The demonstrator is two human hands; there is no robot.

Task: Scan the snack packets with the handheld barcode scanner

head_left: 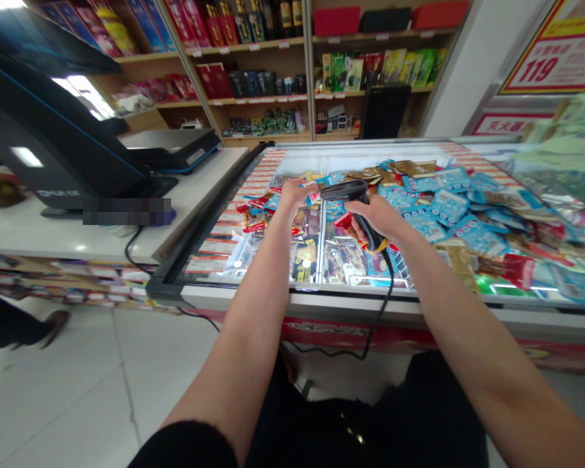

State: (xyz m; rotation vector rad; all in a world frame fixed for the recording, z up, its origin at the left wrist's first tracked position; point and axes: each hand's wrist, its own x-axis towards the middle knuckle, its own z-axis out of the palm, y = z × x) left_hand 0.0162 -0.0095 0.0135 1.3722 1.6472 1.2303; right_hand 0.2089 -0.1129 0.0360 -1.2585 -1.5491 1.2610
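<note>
My right hand (377, 218) is wrapped round the grip of a black barcode scanner (344, 190) with orange trim at its base. The scanner's head points left, toward my left hand (296, 193). That hand is closed at the edge of a small red-and-white snack packet (314, 197), mostly hidden by the fingers and the scanner. Under both hands is a glass-topped chest freezer (253, 286). Blue snack packets (426, 224) lie piled to the right of my right hand, mixed with gold and red ones. A smaller heap of red packets (254, 218) lies left of my left hand.
From the scanner a black cable (384, 312) hangs over the freezer's front edge. On the left, a white counter (175, 227) carries a black checkout machine (73, 149) with a weighing plate. Stocked shelves (258, 101) stand behind. Another person's foot (53, 328) shows at far left.
</note>
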